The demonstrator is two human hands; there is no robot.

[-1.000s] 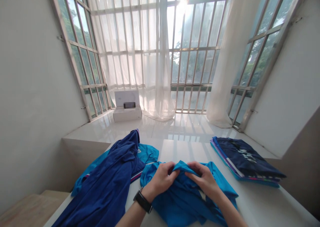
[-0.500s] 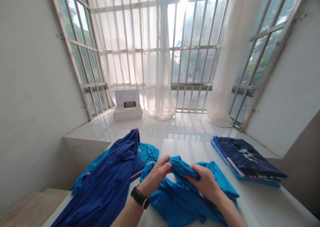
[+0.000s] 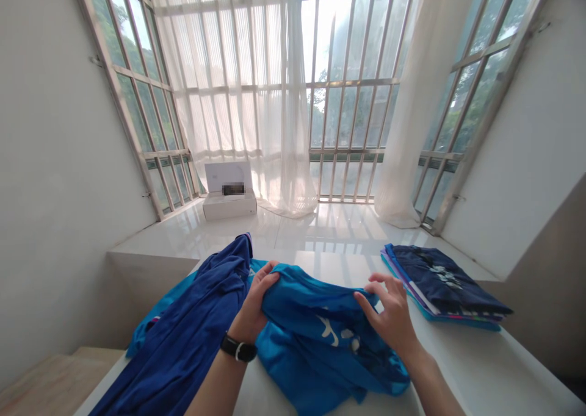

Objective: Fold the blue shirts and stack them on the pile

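Note:
A bright blue shirt (image 3: 302,343) with a white print is stretched between my hands, its lower part draping onto the white table. My left hand (image 3: 257,300) is closed on the upper left of the cloth, with a black watch on that wrist. At the right end of the raised edge, my right hand (image 3: 391,315) has the fabric between thumb and fingers. Left of the shirt lies a dark blue long garment (image 3: 192,324), loosely spread over another bright blue garment (image 3: 167,303). A stack of folded clothes (image 3: 444,282), navy on top, rests on the right.
The white table (image 3: 494,367) meets a glossy window ledge (image 3: 274,233) at the back. On the ledge stands an open white box (image 3: 229,204) with a dark blurred-out device on it. Sheer curtains (image 3: 293,129) hang before the barred window. Walls stand at both sides.
My hands have moved apart, left hand to the left and right hand to the right. The bunched shirt is now spread wider, and its white print shows. The view has shifted slightly.

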